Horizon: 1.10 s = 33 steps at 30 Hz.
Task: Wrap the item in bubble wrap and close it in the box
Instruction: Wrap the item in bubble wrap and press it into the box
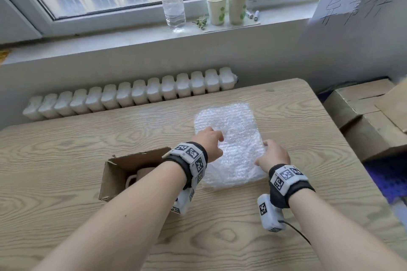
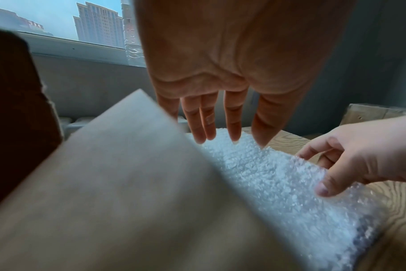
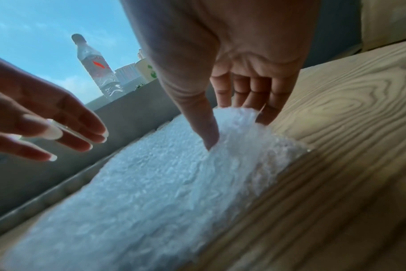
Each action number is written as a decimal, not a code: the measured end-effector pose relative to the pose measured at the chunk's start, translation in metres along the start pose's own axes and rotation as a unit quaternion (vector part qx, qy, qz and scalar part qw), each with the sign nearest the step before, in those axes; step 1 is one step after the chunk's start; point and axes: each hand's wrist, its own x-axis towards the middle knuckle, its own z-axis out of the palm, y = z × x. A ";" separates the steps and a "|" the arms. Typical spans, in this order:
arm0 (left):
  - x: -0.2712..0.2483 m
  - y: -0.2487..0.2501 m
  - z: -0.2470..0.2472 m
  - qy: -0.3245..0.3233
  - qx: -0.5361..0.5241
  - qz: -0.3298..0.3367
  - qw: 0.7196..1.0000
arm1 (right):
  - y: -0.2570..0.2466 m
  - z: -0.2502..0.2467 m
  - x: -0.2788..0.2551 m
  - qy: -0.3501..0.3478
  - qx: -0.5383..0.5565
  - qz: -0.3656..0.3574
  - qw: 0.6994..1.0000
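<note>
A sheet of bubble wrap lies flat on the wooden table. My left hand is over its left part with straight, spread fingers; in the right wrist view that left hand hovers just above the sheet. My right hand pinches the wrap's right edge, with the thumb on top and the fingers under the slightly lifted edge. An open cardboard box lies left of the wrap, under my left forearm. A pink mug sits inside it.
A water bottle and two paper cups stand on the windowsill. A white radiator runs behind the table. Stacked cardboard boxes and a blue crate are off the table's right edge. A handwritten sign leans above them.
</note>
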 end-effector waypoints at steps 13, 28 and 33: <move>-0.026 -0.002 -0.025 0.117 -0.043 0.032 0.992 | -0.049 -0.066 -0.039 0.120 0.172 -0.144 0.967; -0.121 -0.077 -0.086 0.439 -0.049 0.045 0.896 | -0.167 -0.095 -0.143 0.110 0.216 -0.341 0.908; -0.146 -0.106 -0.089 0.435 -0.159 -0.040 0.885 | -0.184 -0.080 -0.148 0.083 0.226 -0.332 0.912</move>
